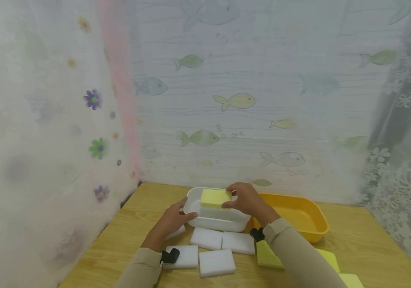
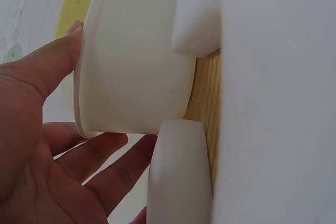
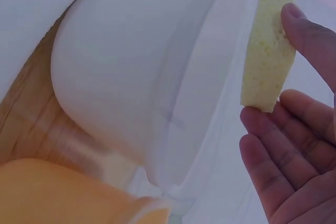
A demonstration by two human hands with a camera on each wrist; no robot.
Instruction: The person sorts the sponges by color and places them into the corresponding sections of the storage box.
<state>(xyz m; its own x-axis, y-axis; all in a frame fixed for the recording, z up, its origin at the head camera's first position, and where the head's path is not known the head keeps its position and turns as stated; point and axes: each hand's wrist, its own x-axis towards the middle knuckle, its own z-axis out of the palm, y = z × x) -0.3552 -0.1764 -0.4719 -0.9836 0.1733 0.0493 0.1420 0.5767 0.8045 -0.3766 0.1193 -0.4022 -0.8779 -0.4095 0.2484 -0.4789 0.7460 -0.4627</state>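
A light wooden table (image 1: 364,248) is bearing an orange plastic tray (image 1: 299,216) on the right and a white plastic tub (image 1: 214,218) just left of it. The left hand (image 1: 171,222), fingers straight, is steadying the tub's left end. The right hand (image 1: 248,200) is pinching a yellow rectangular sponge (image 1: 214,198) over the tub.

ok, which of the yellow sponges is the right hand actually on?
The yellow sponge over the white tub, held by the right hand. The other yellow sponges lie flat on the table by the right sleeve, untouched.
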